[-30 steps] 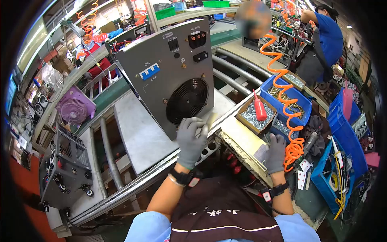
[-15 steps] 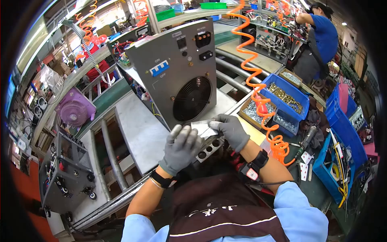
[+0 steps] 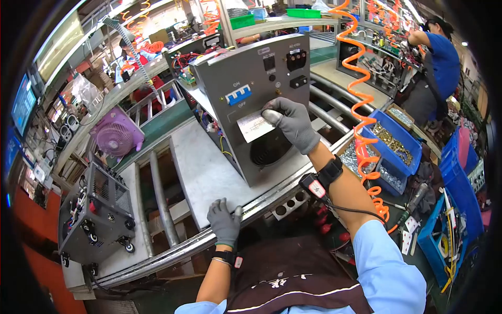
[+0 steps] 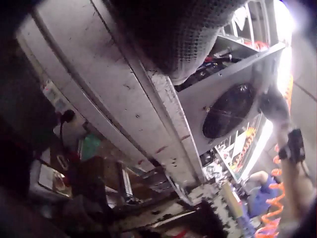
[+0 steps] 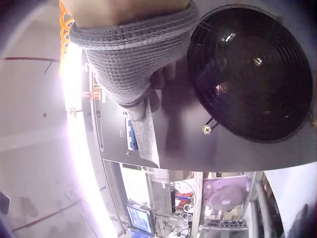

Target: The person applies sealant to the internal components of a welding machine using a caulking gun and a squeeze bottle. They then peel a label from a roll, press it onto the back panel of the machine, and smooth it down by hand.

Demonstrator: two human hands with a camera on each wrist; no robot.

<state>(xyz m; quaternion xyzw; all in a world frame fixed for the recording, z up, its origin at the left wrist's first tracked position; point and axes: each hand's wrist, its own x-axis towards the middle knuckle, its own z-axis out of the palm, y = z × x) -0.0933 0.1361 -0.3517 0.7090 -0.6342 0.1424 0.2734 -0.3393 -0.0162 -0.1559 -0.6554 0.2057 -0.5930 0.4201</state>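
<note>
My gloved right hand [image 3: 294, 123] pinches a white printed label [image 3: 254, 127] by its right end, in front of the grey panel [image 3: 212, 78], between the blue switch [image 3: 239, 95] and the round black fan grille [image 3: 267, 152]. In the right wrist view the label [image 5: 146, 138] stands at an angle by the panel; whether it touches cannot be told. My gloved left hand [image 3: 224, 222] rests on the near metal edge of the bench, fingers spread and holding nothing. In the left wrist view its glove [image 4: 183, 39] fills the top.
A coiled orange hose [image 3: 361, 94] hangs right of the panel, before blue bins [image 3: 384, 180] of screws. On the left are a purple fan [image 3: 116, 137], metal rollers [image 3: 164, 201] and a second grey unit [image 3: 99, 209] on casters. Another person [image 3: 442, 65] works at the back right.
My right hand has carried the label up and forward to the panel. The left hand has come away from the label, down to the bench edge. The view has shifted.
</note>
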